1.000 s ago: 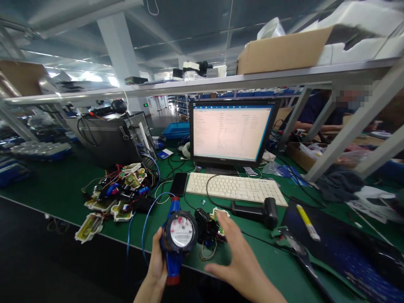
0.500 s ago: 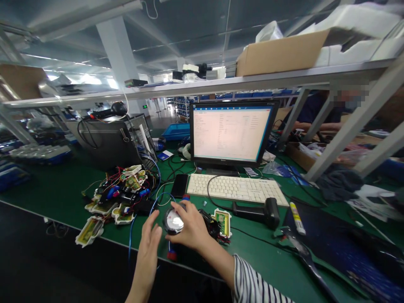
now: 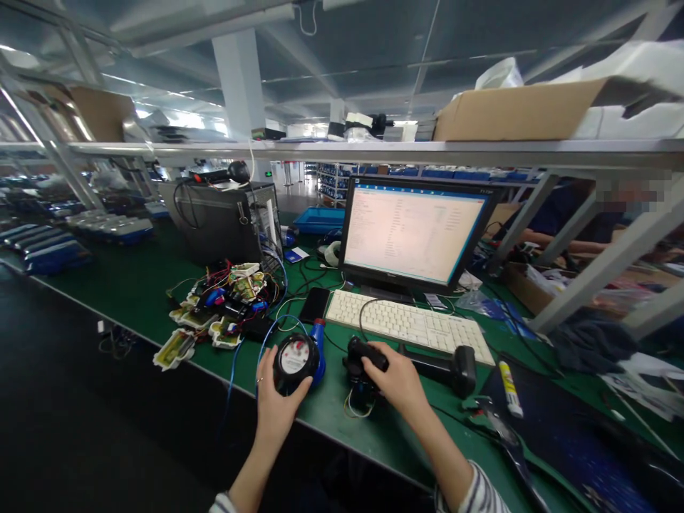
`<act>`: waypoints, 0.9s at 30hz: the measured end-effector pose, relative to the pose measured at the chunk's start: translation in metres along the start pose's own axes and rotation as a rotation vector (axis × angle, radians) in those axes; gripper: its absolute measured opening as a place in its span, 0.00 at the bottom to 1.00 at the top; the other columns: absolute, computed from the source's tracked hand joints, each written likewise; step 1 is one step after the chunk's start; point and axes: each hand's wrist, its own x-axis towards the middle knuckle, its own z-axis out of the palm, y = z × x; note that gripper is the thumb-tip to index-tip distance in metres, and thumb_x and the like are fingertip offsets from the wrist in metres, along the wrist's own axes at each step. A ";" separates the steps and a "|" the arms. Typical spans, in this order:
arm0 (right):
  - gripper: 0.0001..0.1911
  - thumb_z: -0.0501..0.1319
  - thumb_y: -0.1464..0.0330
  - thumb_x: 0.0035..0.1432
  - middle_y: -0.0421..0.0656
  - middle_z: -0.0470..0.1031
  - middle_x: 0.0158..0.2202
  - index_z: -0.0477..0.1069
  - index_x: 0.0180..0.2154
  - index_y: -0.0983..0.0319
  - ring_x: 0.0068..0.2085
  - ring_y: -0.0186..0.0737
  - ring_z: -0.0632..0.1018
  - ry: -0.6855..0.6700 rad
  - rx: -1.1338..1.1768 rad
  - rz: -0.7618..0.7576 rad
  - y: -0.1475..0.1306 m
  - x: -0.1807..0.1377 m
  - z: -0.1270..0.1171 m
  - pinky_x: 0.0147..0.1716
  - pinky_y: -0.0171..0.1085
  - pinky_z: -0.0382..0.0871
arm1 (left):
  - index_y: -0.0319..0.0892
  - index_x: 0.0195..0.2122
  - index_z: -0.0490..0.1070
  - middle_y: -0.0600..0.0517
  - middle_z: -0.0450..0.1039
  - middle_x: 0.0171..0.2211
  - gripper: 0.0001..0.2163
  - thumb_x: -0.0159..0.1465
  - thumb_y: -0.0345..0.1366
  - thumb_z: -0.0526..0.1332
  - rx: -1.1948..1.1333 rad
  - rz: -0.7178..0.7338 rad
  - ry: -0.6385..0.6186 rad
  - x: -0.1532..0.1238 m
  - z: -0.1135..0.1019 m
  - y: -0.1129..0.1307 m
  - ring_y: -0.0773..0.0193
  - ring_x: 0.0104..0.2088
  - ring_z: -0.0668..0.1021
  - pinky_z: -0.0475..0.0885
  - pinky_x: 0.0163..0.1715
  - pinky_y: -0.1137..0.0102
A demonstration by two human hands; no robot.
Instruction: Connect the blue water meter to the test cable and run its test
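Left hand (image 3: pixel 275 402) wrapped round water meter (image 3: pixel 297 355), meter resting near front edge of bench (image 3: pixel 133 285). Right hand (image 3: pixel 398 377) closed on black module (image 3: pixel 362 354), wires trailing beneath. Module apart from meter, just beside it; joining not yet done, by look.

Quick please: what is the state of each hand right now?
Left hand: closed on the round black water meter with blue body.
Right hand: grip closed on a small black wired module.
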 end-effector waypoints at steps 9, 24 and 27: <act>0.29 0.61 0.50 0.51 0.51 0.78 0.44 0.76 0.44 0.68 0.45 0.46 0.78 0.723 0.259 -0.017 0.002 -0.013 -0.076 0.49 0.45 0.71 | 0.40 0.58 0.61 0.41 0.65 0.57 0.41 0.43 0.42 0.73 -0.133 -0.067 0.017 0.012 0.010 0.007 0.49 0.57 0.69 0.62 0.61 0.55; 0.22 0.65 0.58 0.50 0.46 0.79 0.38 0.78 0.44 0.64 0.36 0.39 0.78 0.876 0.254 -0.257 -0.052 -0.024 -0.137 0.39 0.41 0.74 | 0.40 0.59 0.63 0.39 0.66 0.54 0.39 0.44 0.34 0.72 -0.036 0.036 -0.215 -0.012 0.076 0.044 0.45 0.57 0.69 0.63 0.58 0.54; 0.21 0.65 0.60 0.51 0.44 0.79 0.37 0.77 0.44 0.64 0.34 0.37 0.77 0.886 0.252 -0.317 -0.062 -0.024 -0.140 0.37 0.39 0.74 | 0.35 0.61 0.62 0.34 0.62 0.57 0.42 0.43 0.32 0.72 -0.036 0.065 -0.263 -0.011 0.074 0.048 0.41 0.60 0.65 0.60 0.60 0.51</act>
